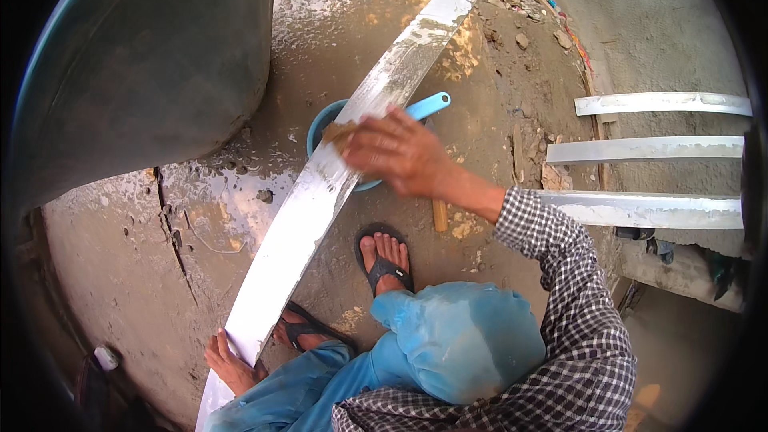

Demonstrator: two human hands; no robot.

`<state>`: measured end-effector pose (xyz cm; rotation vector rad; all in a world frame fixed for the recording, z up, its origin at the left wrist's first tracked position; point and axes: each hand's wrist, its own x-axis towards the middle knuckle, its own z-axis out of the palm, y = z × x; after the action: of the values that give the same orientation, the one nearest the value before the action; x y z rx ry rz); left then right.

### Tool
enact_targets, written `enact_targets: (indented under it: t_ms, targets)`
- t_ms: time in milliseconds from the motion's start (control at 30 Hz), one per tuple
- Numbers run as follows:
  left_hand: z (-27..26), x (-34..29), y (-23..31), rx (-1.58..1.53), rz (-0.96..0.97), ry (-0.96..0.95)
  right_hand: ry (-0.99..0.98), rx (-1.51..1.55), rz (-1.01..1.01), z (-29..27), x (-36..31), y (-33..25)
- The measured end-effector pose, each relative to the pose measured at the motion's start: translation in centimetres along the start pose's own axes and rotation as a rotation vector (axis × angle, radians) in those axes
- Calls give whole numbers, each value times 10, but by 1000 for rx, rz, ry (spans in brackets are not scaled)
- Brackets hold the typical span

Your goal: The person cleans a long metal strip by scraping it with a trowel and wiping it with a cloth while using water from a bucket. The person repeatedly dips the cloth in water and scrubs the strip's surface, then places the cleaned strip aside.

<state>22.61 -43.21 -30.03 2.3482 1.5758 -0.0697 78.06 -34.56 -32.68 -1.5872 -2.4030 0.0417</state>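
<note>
A long white board (282, 268) slants from the lower left up to the far middle, its upper half smeared with wet grey-brown grime. My left hand (232, 362) grips its near end, fingers over one edge. Partway up, my right hand (396, 152), slightly blurred, presses a brown sponge-like pad (338, 134) onto the board's face; most of the pad is hidden under the fingers. Beneath the board stands a blue dipper (432, 105), its handle sticking out to the right and its bowl partly covered. A wooden handle (440, 214) lies near my right wrist.
A large dark tub-like container (160, 64) fills the upper left. Three more pale strips (652, 150) rest side by side at the right. Wet muddy ground (144, 248) with a crack surrounds my sandalled feet (386, 260). Stones and rubble (522, 40) lie at the far right.
</note>
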Motion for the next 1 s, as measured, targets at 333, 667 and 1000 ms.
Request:
enact_targets:
  t_ms: [333,667,1000]
  targets:
    - [17,-11,9,95,-24,168,148,117,330,-5,-14,82]
    - [10,4,8,90,-84,190,529,417,916,-58,-18,191]
    - [7,23,4,42,-118,118,914,1117,907,-79,-13,55]
